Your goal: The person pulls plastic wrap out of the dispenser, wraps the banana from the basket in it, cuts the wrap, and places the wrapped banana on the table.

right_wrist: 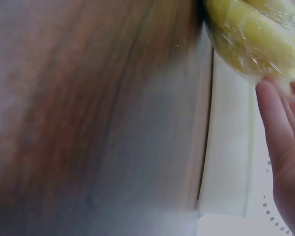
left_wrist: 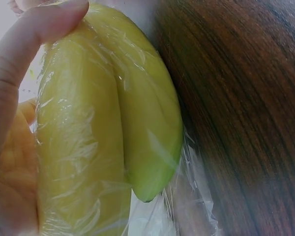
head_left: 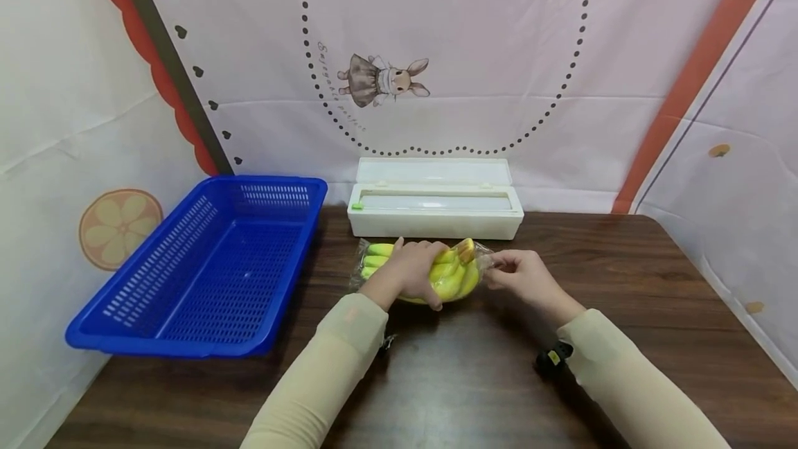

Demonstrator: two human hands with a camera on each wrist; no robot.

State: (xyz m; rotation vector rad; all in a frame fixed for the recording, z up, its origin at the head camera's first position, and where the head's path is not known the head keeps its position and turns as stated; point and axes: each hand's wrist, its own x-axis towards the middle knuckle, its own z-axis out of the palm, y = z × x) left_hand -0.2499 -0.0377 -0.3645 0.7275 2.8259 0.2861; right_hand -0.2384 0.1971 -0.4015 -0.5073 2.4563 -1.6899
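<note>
A bunch of yellow bananas (head_left: 458,281) with green tips lies on the table, wrapped in clear plastic film. My left hand (head_left: 413,269) holds the bunch from above, thumb on the near side and fingers over the far side. In the left wrist view, creased film covers the bananas (left_wrist: 81,128), and its loose edge hangs past the tips. By the stem end, my right hand (head_left: 522,276) pinches film (head_left: 483,259) that sticks out to the right. The right wrist view shows that thumb and fingers just below the wrapped bananas (right_wrist: 255,42).
Behind the bananas stands a white plastic-wrap dispenser (head_left: 436,224) with its lid (head_left: 433,170) raised. A blue slotted basket (head_left: 296,276) sits to the left. The brown wooden table (head_left: 630,276) meets a printed cloth backdrop (head_left: 486,75) at the back.
</note>
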